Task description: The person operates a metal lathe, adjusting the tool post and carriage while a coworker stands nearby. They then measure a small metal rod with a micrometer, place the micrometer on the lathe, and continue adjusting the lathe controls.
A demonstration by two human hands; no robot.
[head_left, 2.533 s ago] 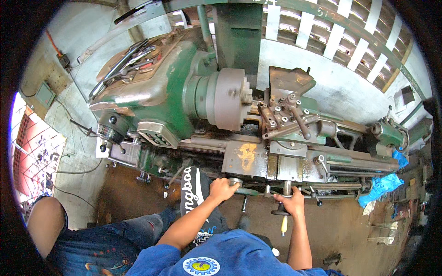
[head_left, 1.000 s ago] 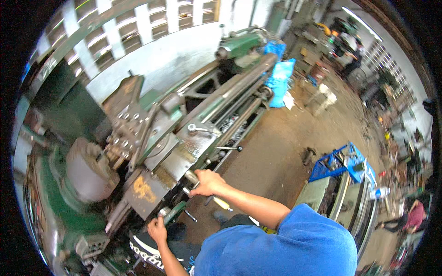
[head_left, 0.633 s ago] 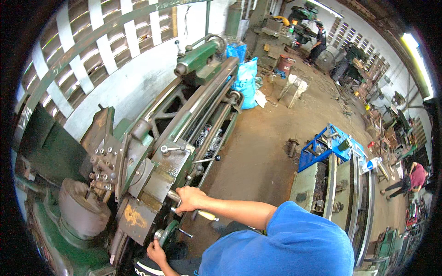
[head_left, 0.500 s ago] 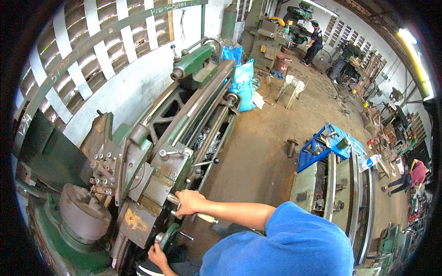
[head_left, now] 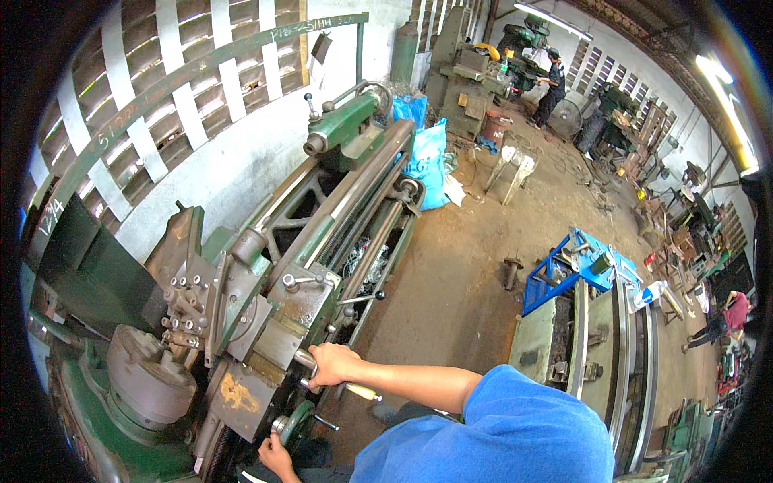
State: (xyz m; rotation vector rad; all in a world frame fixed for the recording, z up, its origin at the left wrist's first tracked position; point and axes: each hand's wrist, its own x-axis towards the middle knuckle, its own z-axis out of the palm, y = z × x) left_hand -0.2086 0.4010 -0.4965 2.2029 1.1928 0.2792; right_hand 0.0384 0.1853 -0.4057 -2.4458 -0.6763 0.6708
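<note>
A green metal lathe [head_left: 354, 153] runs diagonally from lower left to upper middle. My right hand [head_left: 334, 365] is wrapped round a crank handle at the front of its carriage; a pale yellow grip [head_left: 364, 392] sticks out below the wrist. Lower down, my left hand [head_left: 276, 457] is closed at the hub side of a green handwheel [head_left: 296, 420], its fingers partly hidden. To the left of the carriage is the tool post [head_left: 187, 310] with several bolts. A round grey chuck [head_left: 151, 378] sits at the lower left.
Blue sacks [head_left: 427, 165] stand beside the lathe's far end. To my right is another machine bed [head_left: 620, 354] with a blue metal stand [head_left: 576, 258] at its far end. A metal stool [head_left: 511, 169] is on the floor. One person [head_left: 550, 88] works far back, another [head_left: 734, 314] at right.
The view has shifted slightly, so the lathe sits a little lower and further right. Both hands keep their places on the crank handle and handwheel.
</note>
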